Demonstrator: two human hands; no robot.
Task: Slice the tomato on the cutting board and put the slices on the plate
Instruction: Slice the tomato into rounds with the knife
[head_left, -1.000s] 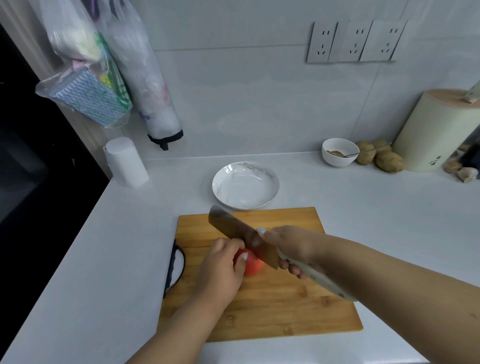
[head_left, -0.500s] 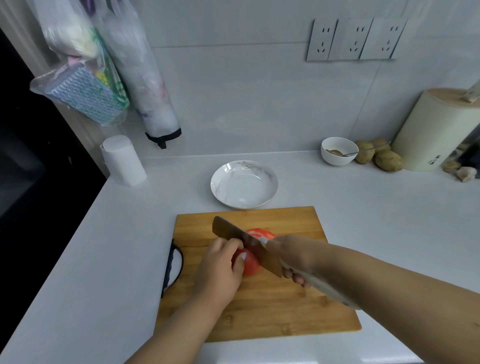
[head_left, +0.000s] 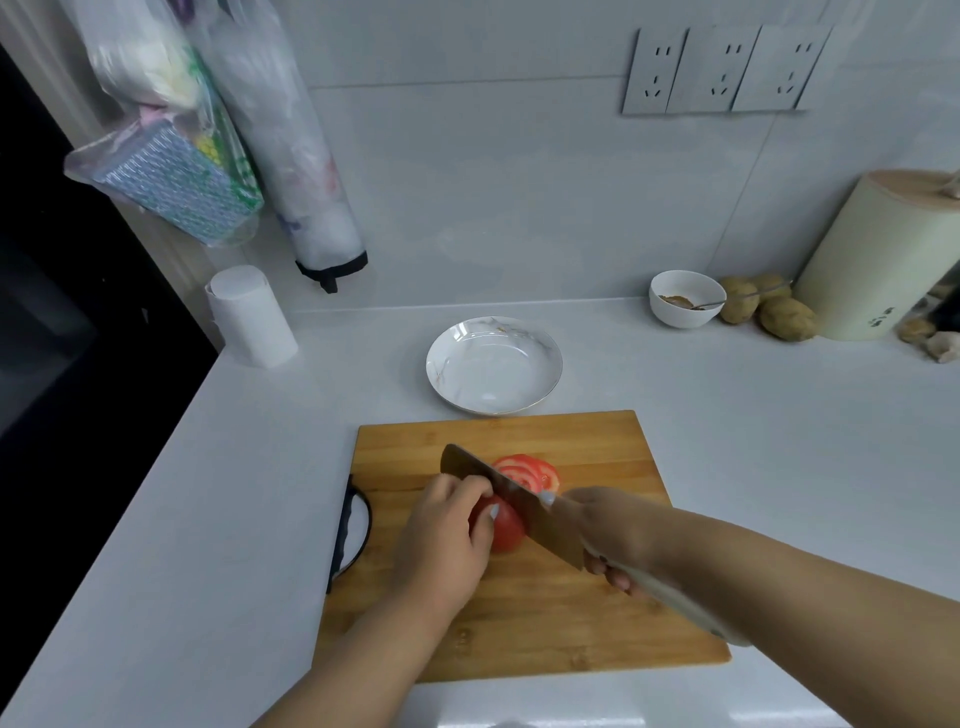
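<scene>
My left hand (head_left: 441, 540) pins the soft, slippery tomato (head_left: 501, 525); right hand (head_left: 605, 530) grips the knife (head_left: 514, 501), apparently mid-slice.

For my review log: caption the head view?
Left hand steadies tomato; right hand slices with knife; plate empty.

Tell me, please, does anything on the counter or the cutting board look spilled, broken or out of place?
Nothing stands out. The cut slices lie on the cutting board behind the knife, the plate is bare and upright, and no juice or spill shows on the counter.
</scene>
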